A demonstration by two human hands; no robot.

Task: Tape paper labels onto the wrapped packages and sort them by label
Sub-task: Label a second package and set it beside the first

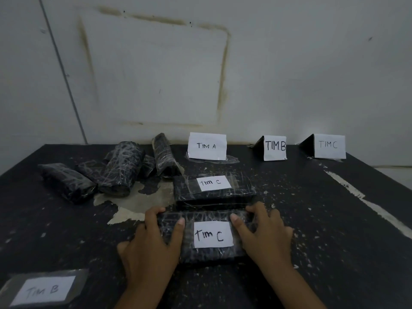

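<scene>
A black wrapped package (207,253) with a white "TIM C" label (213,234) lies on the table near me. My left hand (151,246) grips its left end and my right hand (265,237) grips its right end, thumbs on top beside the label. Just behind it lies a second flat package (214,192) with its own "TIM C" label (214,183). Several unlabelled wrapped packages (120,168) are piled at the back left. A loose "TIM B" label (43,291) with tape lies at the near left.
Three standing signs line the back edge of the black table (334,219) by the wall: "TIM A" (207,146), "TIM B" (275,148) and "TIM C" (329,146). The tabletop is worn with pale scraped patches. Its right edge runs diagonally at far right.
</scene>
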